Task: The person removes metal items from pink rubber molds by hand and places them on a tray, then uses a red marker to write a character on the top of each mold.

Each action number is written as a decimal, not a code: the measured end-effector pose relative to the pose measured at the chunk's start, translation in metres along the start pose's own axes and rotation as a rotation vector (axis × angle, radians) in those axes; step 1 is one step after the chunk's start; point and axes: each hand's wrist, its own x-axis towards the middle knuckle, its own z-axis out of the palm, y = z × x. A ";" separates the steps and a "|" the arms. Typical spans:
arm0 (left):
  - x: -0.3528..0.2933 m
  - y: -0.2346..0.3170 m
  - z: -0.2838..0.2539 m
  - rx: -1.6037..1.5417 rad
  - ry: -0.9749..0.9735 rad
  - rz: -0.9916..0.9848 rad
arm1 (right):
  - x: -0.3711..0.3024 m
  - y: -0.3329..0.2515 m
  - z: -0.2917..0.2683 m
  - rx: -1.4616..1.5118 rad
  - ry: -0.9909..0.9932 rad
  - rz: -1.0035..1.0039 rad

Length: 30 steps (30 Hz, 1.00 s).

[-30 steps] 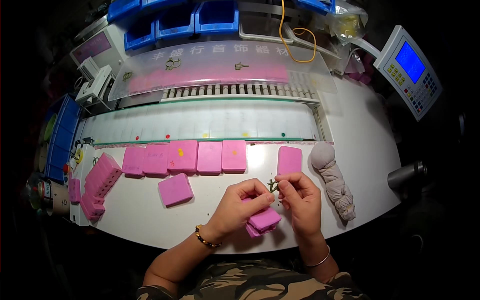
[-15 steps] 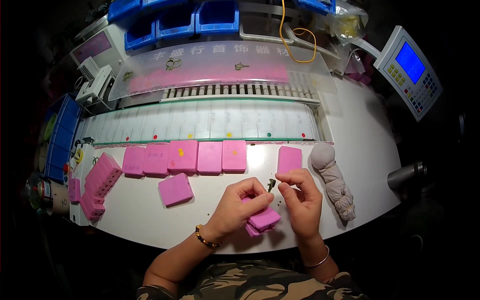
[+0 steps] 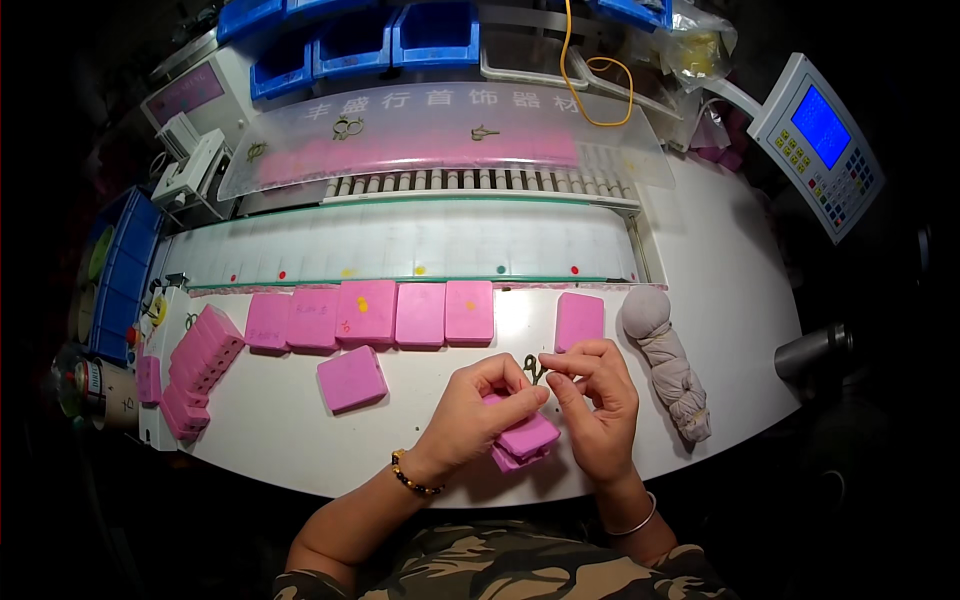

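Note:
My left hand (image 3: pixel 478 408) is closed around a pink mould block (image 3: pixel 527 437) split into two layers, held low over the table's front. A small dark green looped piece (image 3: pixel 533 366) stands up beyond its thumb and index finger, which close on its lower end. My right hand (image 3: pixel 603 410) has its index finger and thumb bent together at the right side of this piece. Its other fingers are curled. Where exactly these fingertips grip is partly hidden. A loose pink block (image 3: pixel 352 379) lies left of my hands, and another pink block (image 3: pixel 580 322) lies beyond the right one.
Several pink blocks stand in a row before a white conveyor belt (image 3: pixel 400 245) with coloured dots. A stack of pink blocks (image 3: pixel 205 355) is at left. A cloth-wrapped tool (image 3: pixel 668 365) lies at right, below a keypad panel (image 3: pixel 822 145). Blue bins (image 3: pixel 435 35) hang behind a clear cover (image 3: pixel 400 110).
My right hand has shifted slightly left, its fingertips now meeting the green piece. The piece has turned, showing its loops. The dots on the belt have travelled left.

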 end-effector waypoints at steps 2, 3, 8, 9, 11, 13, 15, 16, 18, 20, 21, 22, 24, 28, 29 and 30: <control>0.000 0.000 0.000 0.018 0.019 0.024 | 0.000 0.000 0.001 0.021 0.003 0.016; 0.000 0.000 0.001 0.018 0.019 0.024 | 0.000 0.000 0.001 0.021 0.003 0.016; -0.001 0.001 0.002 0.029 0.056 0.039 | -0.001 0.000 0.002 0.042 0.010 0.057; -0.002 0.000 0.002 0.029 0.055 0.038 | -0.001 -0.001 0.001 0.041 0.011 0.058; -0.002 -0.001 0.002 0.085 0.074 0.079 | -0.002 -0.001 0.001 0.049 0.018 0.084; -0.003 -0.002 0.003 0.128 0.083 0.118 | -0.002 -0.001 0.001 0.065 0.018 0.097; -0.002 -0.004 0.003 0.170 0.092 0.155 | -0.002 -0.001 0.001 0.081 0.019 0.112; -0.002 -0.005 0.003 0.200 0.107 0.184 | -0.002 0.001 0.001 0.086 0.017 0.117; -0.003 -0.006 0.004 0.230 0.121 0.216 | -0.002 0.001 0.000 0.089 0.016 0.118; -0.005 -0.005 0.006 0.280 0.156 0.276 | -0.003 0.000 0.000 0.091 0.011 0.121; -0.004 -0.005 0.006 0.280 0.156 0.275 | -0.002 0.001 0.000 0.092 0.011 0.122; -0.003 -0.005 0.007 0.277 0.162 0.285 | -0.001 0.002 -0.001 0.104 0.011 0.119; -0.002 -0.005 0.007 0.275 0.169 0.294 | -0.001 0.003 -0.001 0.117 0.011 0.117; -0.001 -0.006 0.008 0.271 0.182 0.326 | 0.000 0.004 -0.001 0.155 -0.013 0.144; 0.000 -0.006 0.009 0.272 0.196 0.344 | 0.000 0.003 -0.001 0.177 -0.020 0.154; -0.001 -0.006 0.009 0.271 0.196 0.345 | 0.000 0.003 -0.002 0.176 -0.020 0.153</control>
